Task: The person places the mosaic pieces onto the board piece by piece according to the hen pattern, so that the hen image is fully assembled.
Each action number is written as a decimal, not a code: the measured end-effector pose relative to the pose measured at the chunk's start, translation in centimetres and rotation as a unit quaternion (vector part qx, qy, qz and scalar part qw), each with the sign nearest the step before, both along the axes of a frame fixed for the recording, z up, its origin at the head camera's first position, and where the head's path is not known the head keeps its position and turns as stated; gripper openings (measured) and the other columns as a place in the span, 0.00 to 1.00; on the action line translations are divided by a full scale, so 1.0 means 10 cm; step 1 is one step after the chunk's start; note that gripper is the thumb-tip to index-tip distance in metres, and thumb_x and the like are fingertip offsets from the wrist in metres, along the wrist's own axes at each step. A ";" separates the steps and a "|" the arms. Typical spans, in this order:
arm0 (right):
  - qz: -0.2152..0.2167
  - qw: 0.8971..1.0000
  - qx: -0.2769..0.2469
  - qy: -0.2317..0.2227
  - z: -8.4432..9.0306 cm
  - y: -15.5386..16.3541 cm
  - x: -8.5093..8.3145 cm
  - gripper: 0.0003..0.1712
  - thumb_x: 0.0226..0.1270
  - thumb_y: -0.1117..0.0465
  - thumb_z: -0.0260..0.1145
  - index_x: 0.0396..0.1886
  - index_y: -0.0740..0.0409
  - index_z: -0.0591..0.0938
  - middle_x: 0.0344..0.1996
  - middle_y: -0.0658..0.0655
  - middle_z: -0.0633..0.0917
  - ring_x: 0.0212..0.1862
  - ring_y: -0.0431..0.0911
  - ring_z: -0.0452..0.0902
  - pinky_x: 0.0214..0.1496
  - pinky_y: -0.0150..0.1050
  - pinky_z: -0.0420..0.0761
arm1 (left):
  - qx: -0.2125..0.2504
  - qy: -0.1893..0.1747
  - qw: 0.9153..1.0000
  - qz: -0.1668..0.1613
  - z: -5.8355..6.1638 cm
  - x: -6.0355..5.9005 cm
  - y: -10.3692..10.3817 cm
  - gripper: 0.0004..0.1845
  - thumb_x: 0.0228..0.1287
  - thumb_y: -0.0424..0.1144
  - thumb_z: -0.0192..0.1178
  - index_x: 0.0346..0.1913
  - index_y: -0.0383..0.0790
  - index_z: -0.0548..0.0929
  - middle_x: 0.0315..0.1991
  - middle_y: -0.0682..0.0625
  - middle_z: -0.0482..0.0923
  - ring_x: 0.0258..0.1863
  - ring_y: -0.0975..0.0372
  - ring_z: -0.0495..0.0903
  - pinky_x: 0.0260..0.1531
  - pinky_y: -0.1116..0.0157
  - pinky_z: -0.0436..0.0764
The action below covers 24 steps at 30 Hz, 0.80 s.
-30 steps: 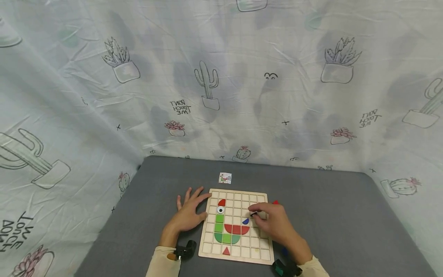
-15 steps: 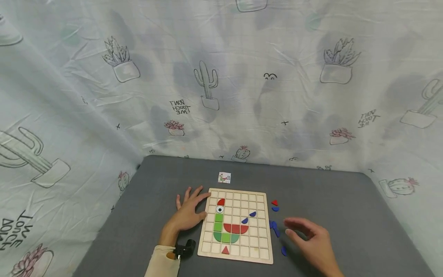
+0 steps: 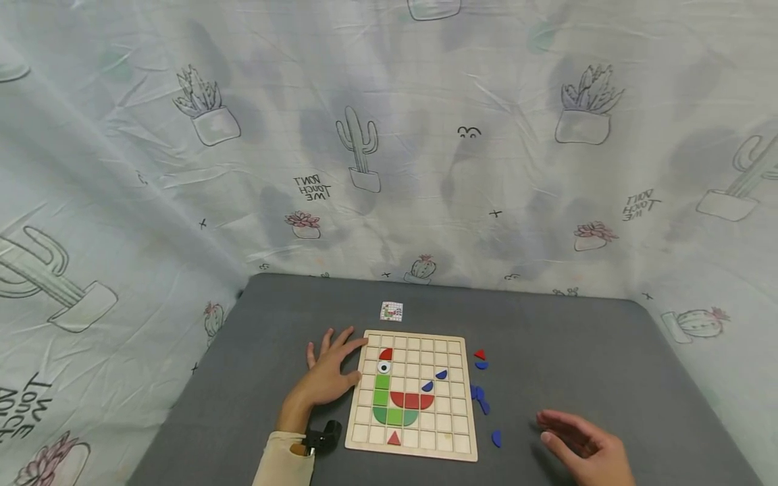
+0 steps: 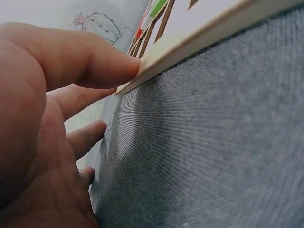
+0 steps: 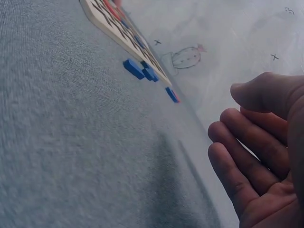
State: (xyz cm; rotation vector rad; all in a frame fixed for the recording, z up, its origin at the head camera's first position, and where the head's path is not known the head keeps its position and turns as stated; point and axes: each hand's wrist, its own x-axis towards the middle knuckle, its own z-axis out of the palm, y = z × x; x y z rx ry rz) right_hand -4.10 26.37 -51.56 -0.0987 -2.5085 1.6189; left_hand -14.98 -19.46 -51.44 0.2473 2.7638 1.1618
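A wooden grid board (image 3: pixel 419 439) lies on the grey table, bearing red, green and blue flat pieces. On its left edge rests my left hand (image 3: pixel 328 378), thumb and index fingertip touching the rim with the other fingers spread; the left wrist view shows the thumb (image 4: pixel 114 66) against the board's side. My right hand (image 3: pixel 586 445) hovers to the right of the board, fingers relaxed and holding nothing. Two blue half-round pieces, one (image 3: pixel 441 374) above and right of the other (image 3: pixel 427 387), sit in cells near the red row (image 3: pixel 411 401). A round eye piece (image 3: pixel 384 367) sits above green squares (image 3: pixel 381 390).
Right of the board lie a red triangle (image 3: pixel 480 354), a blue half-round piece (image 3: pixel 481 366), a few clustered blue pieces (image 3: pixel 482 399) and another blue piece (image 3: pixel 496 439). Behind the board is a small picture card (image 3: pixel 392 311). A patterned curtain (image 3: pixel 389 148) hangs around the table.
My right hand let go of a blue half-round piece on the board, then drew away to the right past the loose pieces. My left hand stayed on the board's edge.
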 end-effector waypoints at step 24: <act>0.077 0.990 0.102 -0.060 -0.06 -0.41 -0.03 0.17 0.56 0.62 0.87 0.45 0.47 0.94 0.40 0.42 0.94 0.41 0.32 0.89 0.46 0.33 0.89 | -0.003 0.001 1.000 -0.001 -0.01 -0.01 0.00 0.35 0.65 0.31 0.69 0.77 0.48 0.80 0.87 0.37 0.58 0.89 0.32 0.38 0.75 0.24 0.23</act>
